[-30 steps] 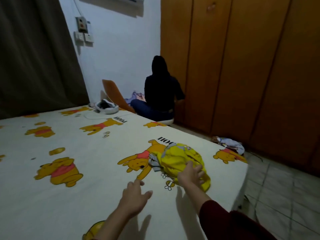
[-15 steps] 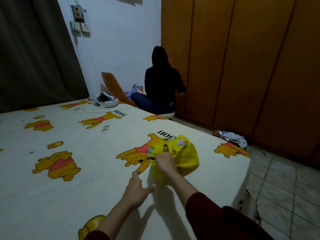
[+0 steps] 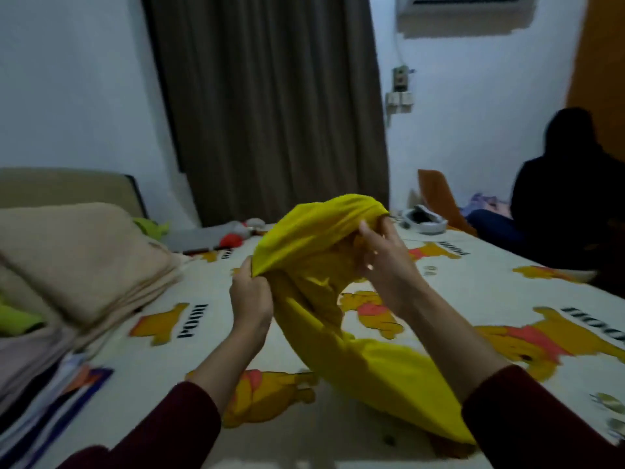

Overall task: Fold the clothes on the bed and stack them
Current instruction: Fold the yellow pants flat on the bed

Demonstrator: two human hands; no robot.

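Head: yellow garment (image 3: 314,231) now lifted, both hands.

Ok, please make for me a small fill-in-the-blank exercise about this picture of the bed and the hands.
1. Both hands hold up a garment whose colour is ____.
2. The left hand grips the cloth; the right hand pinches the ____ cloth.
3. The bedsheet is printed with cartoon ____.
4. The folded beige blanket lies on the person's ____ side.

Missing words: yellow; same; bears; left

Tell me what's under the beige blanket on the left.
The beige blanket lies on a stack of folded clothes, with something green poking out. The stack's inside is hidden.
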